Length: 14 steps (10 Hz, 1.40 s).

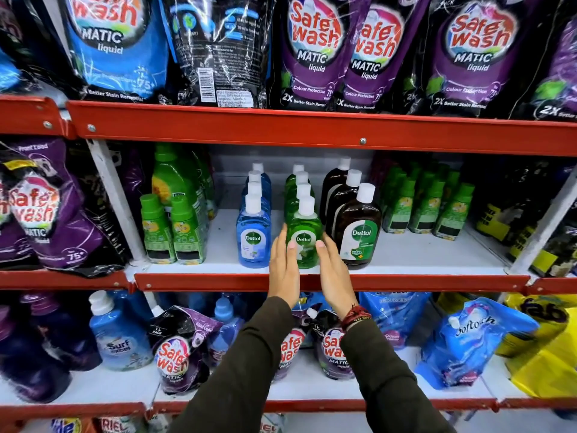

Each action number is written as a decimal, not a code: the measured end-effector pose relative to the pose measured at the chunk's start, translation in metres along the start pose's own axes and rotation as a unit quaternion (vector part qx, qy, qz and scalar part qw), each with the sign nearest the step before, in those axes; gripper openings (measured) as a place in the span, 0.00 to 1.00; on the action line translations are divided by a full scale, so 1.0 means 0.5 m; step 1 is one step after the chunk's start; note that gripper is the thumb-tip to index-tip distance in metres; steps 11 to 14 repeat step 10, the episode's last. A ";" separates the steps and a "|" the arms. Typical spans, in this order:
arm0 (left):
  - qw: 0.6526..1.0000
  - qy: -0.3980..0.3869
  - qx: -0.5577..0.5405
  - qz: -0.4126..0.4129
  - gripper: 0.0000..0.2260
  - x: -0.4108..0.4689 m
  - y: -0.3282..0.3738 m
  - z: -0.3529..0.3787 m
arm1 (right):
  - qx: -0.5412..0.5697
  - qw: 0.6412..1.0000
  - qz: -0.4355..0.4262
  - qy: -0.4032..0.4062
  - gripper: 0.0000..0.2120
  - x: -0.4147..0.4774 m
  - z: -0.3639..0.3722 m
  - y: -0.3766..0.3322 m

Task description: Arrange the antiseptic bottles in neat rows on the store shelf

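Three rows of Dettol bottles stand on the white middle shelf (421, 254), each running front to back. The blue row (253, 235) is on the left, the green row (304, 232) in the centre, the brown row (359, 235) on the right. My left hand (282, 270) lies flat against the left side of the front green bottle. My right hand (332, 273) lies flat against its right side, between the green and brown rows. Fingers of both hands are straight, not curled around the bottle.
Green-capped bottles stand left (171, 232) and right (427, 207) of the Dettol rows. Safe Wash pouches (312, 51) hang over the red shelf edge (312, 129) above. Pouches and a Surf bottle (118, 335) fill the lower shelf. White uprights (115, 195) frame the bay.
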<state>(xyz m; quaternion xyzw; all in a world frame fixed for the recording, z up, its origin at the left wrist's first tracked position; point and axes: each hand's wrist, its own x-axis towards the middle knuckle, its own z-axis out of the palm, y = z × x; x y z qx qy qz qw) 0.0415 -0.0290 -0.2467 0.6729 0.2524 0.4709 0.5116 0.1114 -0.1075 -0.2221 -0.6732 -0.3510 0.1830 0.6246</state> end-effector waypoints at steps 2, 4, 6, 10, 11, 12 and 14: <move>0.972 0.200 0.063 0.103 0.20 -0.011 -0.008 -0.054 | -0.030 0.989 -0.082 0.121 0.11 -0.048 0.075 0.009; 0.988 0.150 0.022 -0.036 0.23 0.042 -0.010 -0.126 | -0.052 0.998 -0.008 -0.044 0.24 -0.039 0.149 -0.026; 0.994 0.077 -0.014 -0.073 0.24 0.055 -0.016 -0.157 | -0.123 0.988 0.028 -0.090 0.25 -0.019 0.157 -0.037; 0.994 0.085 0.061 -0.031 0.24 0.021 0.009 -0.162 | -0.095 0.993 0.007 -0.072 0.26 -0.033 0.130 -0.048; 0.994 0.085 0.061 -0.031 0.24 0.021 0.009 -0.162 | -0.095 0.993 0.007 -0.072 0.26 -0.033 0.130 -0.048; 0.994 0.085 0.061 -0.031 0.24 0.021 0.009 -0.162 | -0.095 0.993 0.007 -0.072 0.26 -0.033 0.130 -0.048; 0.994 0.085 0.061 -0.031 0.24 0.021 0.009 -0.162 | -0.095 0.993 0.007 -0.072 0.26 -0.033 0.130 -0.048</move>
